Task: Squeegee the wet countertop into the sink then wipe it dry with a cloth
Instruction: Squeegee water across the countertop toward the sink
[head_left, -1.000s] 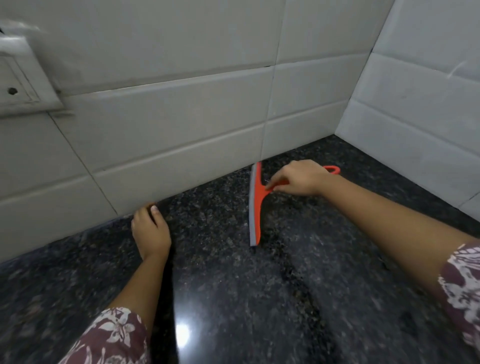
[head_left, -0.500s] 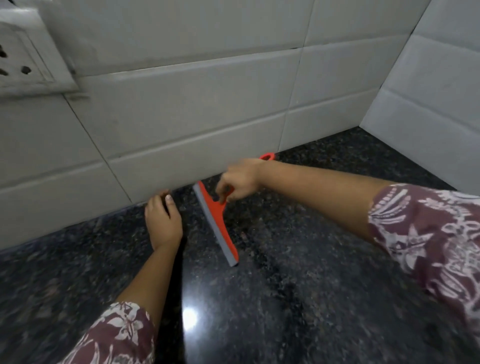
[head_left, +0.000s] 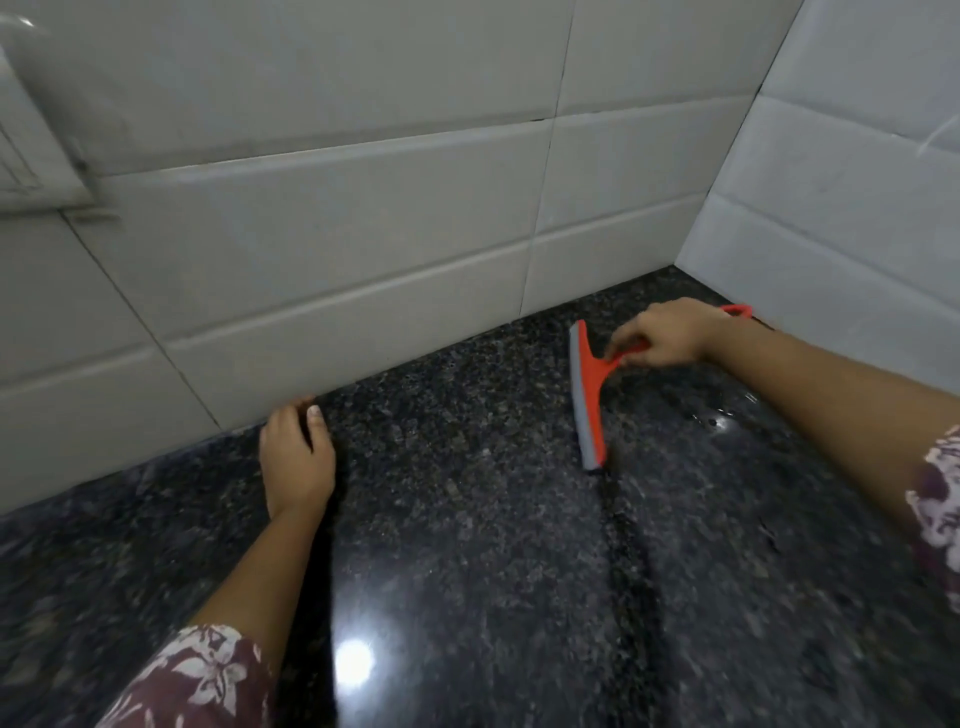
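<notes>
Right hand (head_left: 660, 335): grips red plastic squeegee (head_left: 589, 400) by its handle, blade down near speckled black granite countertop (head_left: 467, 519) back-right corner, to drag water.
Left hand (head_left: 296, 457): flat, empty, bracing at back edge.

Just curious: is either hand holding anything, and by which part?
The right hand grips the squeegee by its handle; the left hand rests on the countertop, holding nothing.
</notes>
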